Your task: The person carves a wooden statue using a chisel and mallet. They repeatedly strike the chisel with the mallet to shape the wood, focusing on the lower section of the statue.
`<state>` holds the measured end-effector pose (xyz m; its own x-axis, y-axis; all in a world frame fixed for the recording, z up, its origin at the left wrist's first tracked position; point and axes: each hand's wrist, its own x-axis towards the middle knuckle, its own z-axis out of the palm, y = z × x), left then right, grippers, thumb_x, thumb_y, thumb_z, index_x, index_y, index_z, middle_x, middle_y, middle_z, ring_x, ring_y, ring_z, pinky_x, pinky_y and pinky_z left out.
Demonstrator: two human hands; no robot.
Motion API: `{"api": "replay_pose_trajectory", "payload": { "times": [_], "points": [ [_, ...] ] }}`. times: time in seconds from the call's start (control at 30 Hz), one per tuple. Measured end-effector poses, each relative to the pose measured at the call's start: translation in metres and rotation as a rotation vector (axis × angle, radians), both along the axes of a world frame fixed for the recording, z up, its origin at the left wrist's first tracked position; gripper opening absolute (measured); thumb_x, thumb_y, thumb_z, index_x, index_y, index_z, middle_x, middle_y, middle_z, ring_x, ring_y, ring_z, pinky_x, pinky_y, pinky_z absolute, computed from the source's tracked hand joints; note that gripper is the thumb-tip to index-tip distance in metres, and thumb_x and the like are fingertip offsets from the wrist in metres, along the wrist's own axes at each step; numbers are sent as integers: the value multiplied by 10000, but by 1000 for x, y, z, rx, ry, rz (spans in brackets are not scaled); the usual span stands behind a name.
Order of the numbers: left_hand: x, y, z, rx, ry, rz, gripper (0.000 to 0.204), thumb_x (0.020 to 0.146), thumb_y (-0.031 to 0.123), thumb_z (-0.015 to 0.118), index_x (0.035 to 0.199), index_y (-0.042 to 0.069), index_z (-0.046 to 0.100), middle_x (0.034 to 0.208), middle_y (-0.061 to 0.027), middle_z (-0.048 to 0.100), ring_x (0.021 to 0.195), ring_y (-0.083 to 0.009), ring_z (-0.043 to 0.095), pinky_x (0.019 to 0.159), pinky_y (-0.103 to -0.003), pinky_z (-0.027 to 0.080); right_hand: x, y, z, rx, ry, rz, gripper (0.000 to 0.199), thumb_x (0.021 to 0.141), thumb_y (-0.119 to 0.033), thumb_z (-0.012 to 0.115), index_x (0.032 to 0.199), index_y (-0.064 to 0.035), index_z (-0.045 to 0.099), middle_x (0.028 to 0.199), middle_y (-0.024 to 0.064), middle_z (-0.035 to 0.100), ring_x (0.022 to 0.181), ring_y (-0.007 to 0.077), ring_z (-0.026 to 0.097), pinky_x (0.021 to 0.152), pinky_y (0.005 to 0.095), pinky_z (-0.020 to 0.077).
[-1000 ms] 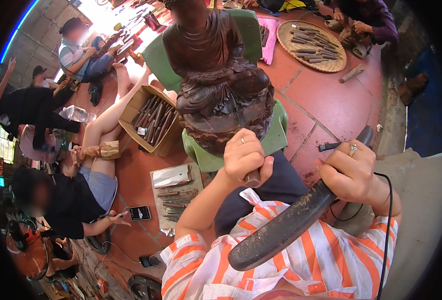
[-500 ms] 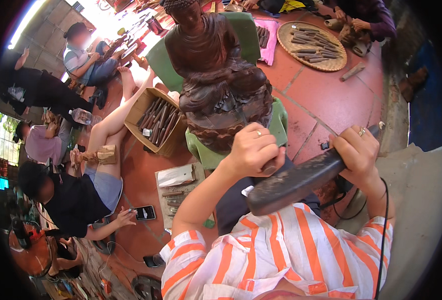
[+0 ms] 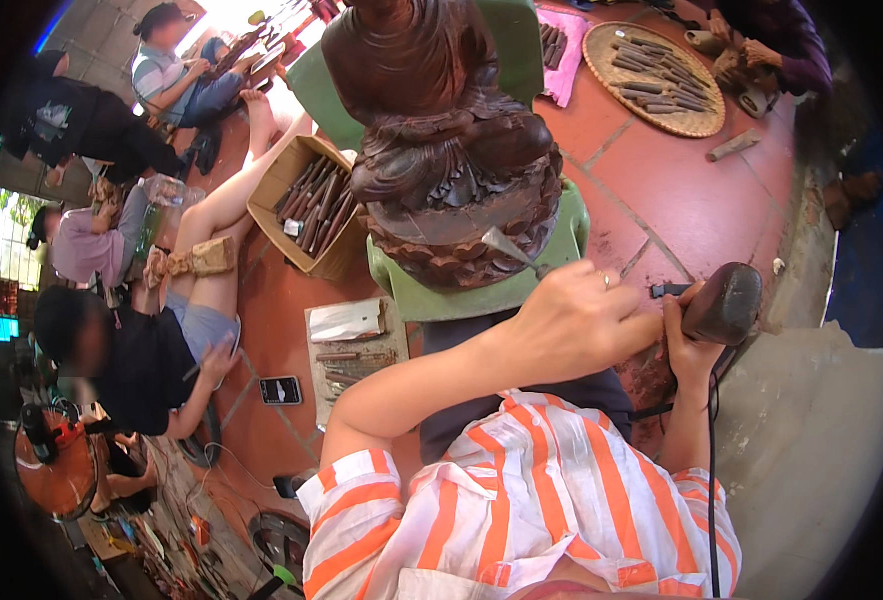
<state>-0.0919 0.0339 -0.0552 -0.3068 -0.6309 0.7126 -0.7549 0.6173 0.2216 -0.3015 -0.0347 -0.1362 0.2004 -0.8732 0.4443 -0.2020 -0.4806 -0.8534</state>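
Note:
A dark carved wooden statue (image 3: 442,150) stands on a green plastic seat (image 3: 482,297) right in front of me. My left hand (image 3: 572,322) is closed around a metal chisel (image 3: 509,250); its blade tip rests against the statue's carved base. My right hand (image 3: 687,345) grips a dark wooden mallet (image 3: 730,300). The mallet head meets the chisel's black rear end just right of my left hand. A black cord hangs down by my right forearm.
A cardboard box of chisels (image 3: 307,205) sits left of the statue, a board with tools (image 3: 357,350) and a phone (image 3: 282,390) lie on the red tiled floor. A woven tray of tools (image 3: 652,75) lies far right. Other people sit at the left and top right.
The mallet swung down from a raised, long-side-on position to the rear end of the chisel. My left hand shifted right along the statue's base, still holding the chisel.

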Motion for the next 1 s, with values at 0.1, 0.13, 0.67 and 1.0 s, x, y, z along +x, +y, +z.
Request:
{"api": "replay_pose_trajectory", "payload": {
  "times": [0.1, 0.13, 0.67, 1.0],
  "points": [
    [-3, -16, -9, 21, 109, 122, 303, 604, 224, 741, 649, 112, 464, 598, -23, 451, 533, -207, 498, 487, -332, 375, 12, 4, -2, 98, -117, 9, 162, 740, 46, 732, 832, -2, 608, 739, 24, 607, 648, 94, 568, 605, 234, 450],
    [-4, -22, -11, 10, 125, 155, 305, 608, 225, 742, 647, 112, 461, 598, -25, 457, 535, -208, 505, 490, -333, 379, 15, 4, 0, 95, -145, 10, 160, 740, 60, 723, 824, -6, 604, 735, 20, 598, 646, 95, 559, 604, 234, 444],
    [9, -51, 2, -49, 311, 416, 314, 799, 191, 710, 638, 82, 464, 558, -66, 463, 484, -257, 500, 448, -356, 374, 21, -20, 22, 130, -83, 84, 166, 752, 75, 689, 780, -10, 550, 673, 3, 526, 580, 61, 471, 529, 226, 371],
    [12, -49, 1, -43, 340, 399, 314, 802, 190, 710, 637, 82, 466, 560, -67, 467, 487, -260, 502, 445, -358, 373, 25, -23, 27, -54, 195, 54, 147, 762, 32, 697, 857, 16, 586, 720, 14, 602, 654, 64, 539, 588, 225, 420]
  ]
}}
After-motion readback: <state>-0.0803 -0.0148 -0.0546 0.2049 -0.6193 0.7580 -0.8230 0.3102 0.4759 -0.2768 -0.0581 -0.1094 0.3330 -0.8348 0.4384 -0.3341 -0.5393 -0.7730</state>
